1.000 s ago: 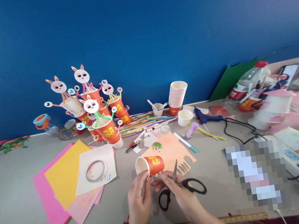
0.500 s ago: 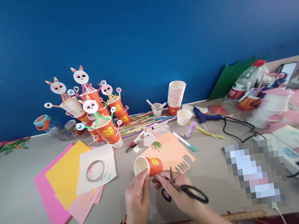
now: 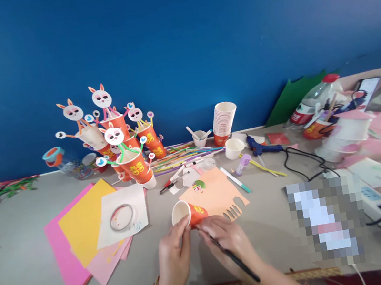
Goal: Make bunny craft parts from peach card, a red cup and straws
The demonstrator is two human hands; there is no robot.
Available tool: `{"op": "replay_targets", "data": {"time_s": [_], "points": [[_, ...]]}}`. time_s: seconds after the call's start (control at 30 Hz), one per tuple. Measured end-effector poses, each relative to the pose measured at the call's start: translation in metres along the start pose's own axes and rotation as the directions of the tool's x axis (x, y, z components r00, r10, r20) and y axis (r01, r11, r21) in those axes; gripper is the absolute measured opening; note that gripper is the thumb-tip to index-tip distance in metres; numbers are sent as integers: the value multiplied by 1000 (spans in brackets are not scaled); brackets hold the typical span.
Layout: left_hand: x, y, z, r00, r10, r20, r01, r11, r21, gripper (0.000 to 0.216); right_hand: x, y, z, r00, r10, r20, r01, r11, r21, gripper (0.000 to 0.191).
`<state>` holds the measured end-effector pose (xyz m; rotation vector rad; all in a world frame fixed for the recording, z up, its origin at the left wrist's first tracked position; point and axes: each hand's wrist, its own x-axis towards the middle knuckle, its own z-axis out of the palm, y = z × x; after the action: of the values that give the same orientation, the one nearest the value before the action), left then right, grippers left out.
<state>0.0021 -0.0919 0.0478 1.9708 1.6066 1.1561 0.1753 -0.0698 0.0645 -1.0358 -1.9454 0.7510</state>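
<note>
My left hand (image 3: 175, 253) grips a red paper cup (image 3: 198, 212) near its rim. The cup lies tilted on its side, its white mouth facing left, with gold lettering on the red wall. Scissors (image 3: 236, 260) with black handles are in my right hand (image 3: 229, 237), seen almost edge-on, the handle pointing down to the right. My right fingers meet the cup's lower side, close to my left fingertips. The scissors' blade tips are hidden by my fingers. Just behind the cup lies a peach paper sheet (image 3: 219, 188) with slits cut along its edge.
Rabbit figures on red cups (image 3: 136, 168) stand at the back left. Coloured paper (image 3: 74, 218) with a tape roll (image 3: 122, 217) lies at left. A cup stack (image 3: 225, 120), glue gun (image 3: 263, 147), bottle (image 3: 314, 99) and power strip (image 3: 376, 199) occupy the back and right.
My right hand has turned the scissors, so the handle loops now appear edge-on and the blade no longer points up. The cup has tilted slightly; my left hand keeps hold of it.
</note>
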Motion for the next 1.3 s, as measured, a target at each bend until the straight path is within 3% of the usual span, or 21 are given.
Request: {"op": "replay_targets", "data": {"time_s": [0.07,0.13,0.23,0.3,0.37,0.43,0.53,0.6,0.67,0.77,0.83,0.93,1.03,1.1,1.17,1.23,1.3], "points": [[0,0,1,1000,3,-14,-3,1000,8,25,-1,0,2,999,47,6,-48,998,27,25],[-1,1,2,999,30,-37,-29,999,25,26,-2,0,7,975,218,35,-221,958,185,27],[-3,-1,4,993,102,-66,-98,993,70,30,-4,-2,18,895,440,77,-404,722,562,32],[-4,-3,4,986,150,-69,-143,984,102,33,-5,-4,24,852,515,90,-407,545,733,33],[-3,-3,2,984,172,-52,-165,979,116,36,-5,-4,27,824,556,108,-409,453,792,34],[-2,-2,0,988,155,-24,-152,983,101,36,-5,-4,26,830,547,111,-431,502,750,36],[0,2,-4,994,113,8,-114,992,59,33,-5,-3,16,893,444,68,-420,771,478,34],[1,3,-6,995,101,11,-101,994,40,31,-3,-3,7,947,318,48,-320,919,230,32],[1,3,-6,996,92,12,-93,995,31,31,-1,-3,1,986,160,43,-162,984,70,30],[1,2,-5,996,91,5,-91,995,41,31,1,-3,-3,998,60,36,-61,998,23,28],[1,1,-4,994,109,-6,-108,993,56,32,2,-4,1,981,191,44,-195,972,128,30],[1,0,-3,985,173,-28,-169,981,96,37,2,-5,10,895,436,94,-424,767,482,34],[2,-1,-4,968,251,-28,-244,959,146,45,1,-6,20,845,524,112,-419,515,748,38],[2,-1,-4,960,281,-11,-275,948,163,47,-1,-6,22,826,551,117,-415,455,788,40],[2,-2,-4,961,276,0,-273,949,155,46,-2,-5,21,838,537,99,-429,535,728,40],[2,-1,-4,972,235,6,-234,964,126,42,-2,-5,15,885,461,63,-417,726,547,36],[2,-1,-3,983,181,0,-181,980,84,38,-1,-5,8,947,320,28,-314,906,284,31]]}}
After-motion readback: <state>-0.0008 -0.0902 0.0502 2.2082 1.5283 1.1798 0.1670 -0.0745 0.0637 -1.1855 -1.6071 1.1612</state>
